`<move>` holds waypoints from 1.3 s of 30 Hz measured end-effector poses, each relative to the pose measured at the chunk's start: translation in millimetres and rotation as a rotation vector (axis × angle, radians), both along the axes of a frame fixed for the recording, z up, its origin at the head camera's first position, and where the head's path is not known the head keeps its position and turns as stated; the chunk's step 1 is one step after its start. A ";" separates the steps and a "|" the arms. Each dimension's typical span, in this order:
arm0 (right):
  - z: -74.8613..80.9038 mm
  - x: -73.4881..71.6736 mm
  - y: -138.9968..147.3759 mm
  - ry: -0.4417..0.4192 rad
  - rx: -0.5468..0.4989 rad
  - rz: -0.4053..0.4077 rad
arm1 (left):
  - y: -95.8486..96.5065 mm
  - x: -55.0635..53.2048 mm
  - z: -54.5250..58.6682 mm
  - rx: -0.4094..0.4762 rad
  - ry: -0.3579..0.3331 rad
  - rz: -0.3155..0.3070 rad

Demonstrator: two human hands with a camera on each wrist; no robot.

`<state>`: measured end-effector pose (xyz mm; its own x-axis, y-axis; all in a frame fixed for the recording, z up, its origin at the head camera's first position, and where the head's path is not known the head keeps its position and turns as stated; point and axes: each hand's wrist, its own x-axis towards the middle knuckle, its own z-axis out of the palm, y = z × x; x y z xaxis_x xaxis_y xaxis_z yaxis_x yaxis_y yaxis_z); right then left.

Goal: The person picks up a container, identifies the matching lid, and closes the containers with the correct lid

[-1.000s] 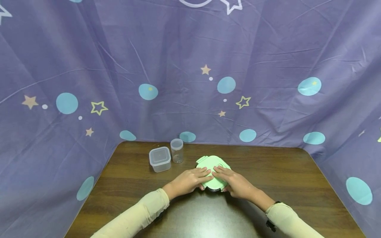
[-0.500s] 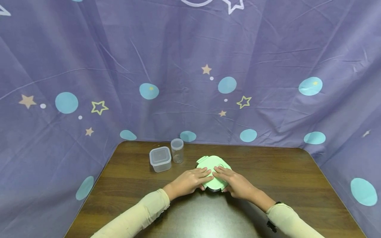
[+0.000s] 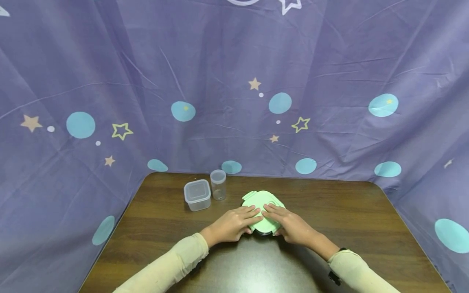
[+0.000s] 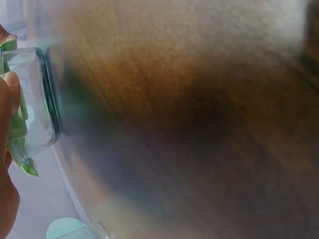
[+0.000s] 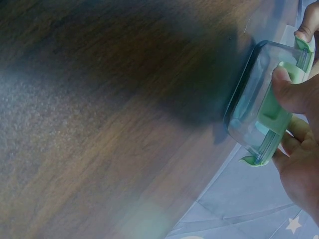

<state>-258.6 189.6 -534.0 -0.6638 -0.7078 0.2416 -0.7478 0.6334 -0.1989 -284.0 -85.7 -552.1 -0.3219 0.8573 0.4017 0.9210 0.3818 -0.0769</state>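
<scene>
A clear food container [image 5: 246, 99] with a light green clip lid [image 3: 261, 198] stands on the table in front of me. My left hand [image 3: 231, 224] lies along its left side, fingers spread over the lid and thumb at the side flap. From the other side my right hand [image 3: 293, 226] grips it likewise; in the right wrist view that thumb presses a green flap [image 5: 273, 109] lying against the wall. Flaps at the ends stick outward. In the left wrist view the left thumb [image 4: 13, 90] rests on another flap. Fingers cover much of the lid, and what is inside cannot be made out.
A square translucent lidded box [image 3: 198, 196] and a clear lidded jar [image 3: 218, 186] stand side by side at the back left of the brown wooden table [image 3: 348, 228]. A purple curtain [image 3: 234, 81] with stars and blue dots surrounds the table's back and sides.
Both hands keep their places on the container, which has not visibly moved. The head view has shifted very slightly.
</scene>
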 end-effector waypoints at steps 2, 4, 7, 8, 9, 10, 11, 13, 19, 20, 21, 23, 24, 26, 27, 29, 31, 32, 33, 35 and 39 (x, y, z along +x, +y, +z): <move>0.8 -0.6 -0.2 0.001 -0.001 0.000 | 0.4 -1.4 -0.2 0.017 0.006 -0.007; 1.2 -1.3 -0.4 0.001 -0.002 0.001 | 0.4 -2.5 -0.3 0.031 0.004 -0.011; 2.0 -2.0 -0.4 -0.002 -0.003 0.003 | 0.3 -3.6 0.0 0.043 -0.017 -0.006; 2.1 -2.3 -0.4 -0.003 -0.003 0.003 | 0.3 -3.7 0.2 0.044 -0.025 -0.002; 2.2 -2.7 -0.3 -0.003 -0.004 0.003 | 0.4 -4.1 0.2 0.046 -0.033 0.000; 2.2 -3.2 -0.4 -0.002 -0.004 0.003 | 0.4 -4.4 0.2 0.048 -0.041 0.003; 2.2 -3.6 -0.3 -0.002 -0.004 0.002 | 0.5 -4.9 -0.1 0.051 -0.048 0.003; 1.9 -4.5 -0.2 -0.002 -0.006 0.002 | 0.7 -5.2 0.0 0.061 -0.060 0.001; -0.4 -6.2 0.3 0.005 -0.005 0.001 | 1.9 -7.9 -0.6 0.092 -0.068 -0.010; -0.7 -6.2 0.5 0.007 -0.006 0.001 | 1.9 -8.7 -0.6 0.097 -0.071 -0.013; -1.0 -6.2 0.6 0.009 -0.007 0.002 | 1.8 -9.7 -0.6 0.100 -0.076 -0.014; -1.5 -5.9 0.8 0.012 -0.013 0.003 | 1.0 -11.5 0.1 0.103 -0.088 -0.014; -1.6 -5.7 0.7 0.015 -0.016 0.004 | 0.4 -12.5 0.4 0.103 -0.095 -0.012; -1.9 -5.3 0.5 0.019 -0.022 0.007 | -1.1 -14.6 0.7 0.100 -0.105 -0.009; -2.1 -5.0 0.2 0.025 -0.023 0.009 | -1.8 -15.5 0.9 0.094 -0.107 -0.004; -2.0 -4.6 -0.4 0.023 -0.028 0.011 | -3.2 -16.7 1.4 0.086 -0.111 0.001; -1.7 -4.1 -0.9 0.015 -0.026 0.011 | -4.3 -17.0 2.3 0.077 -0.113 0.002; -1.5 -3.8 -1.2 0.012 -0.023 0.011 | -4.6 -16.9 2.5 0.073 -0.112 0.001; -1.1 -3.4 -1.4 0.007 -0.020 0.009 | -4.8 -16.7 2.8 0.070 -0.110 0.000; -0.8 -2.6 -1.4 -0.004 -0.016 0.004 | -4.8 -16.1 3.5 0.069 -0.108 0.000; -1.6 0.0 -1.1 0.002 -0.023 -0.006 | -3.8 -14.2 3.9 0.078 -0.090 0.000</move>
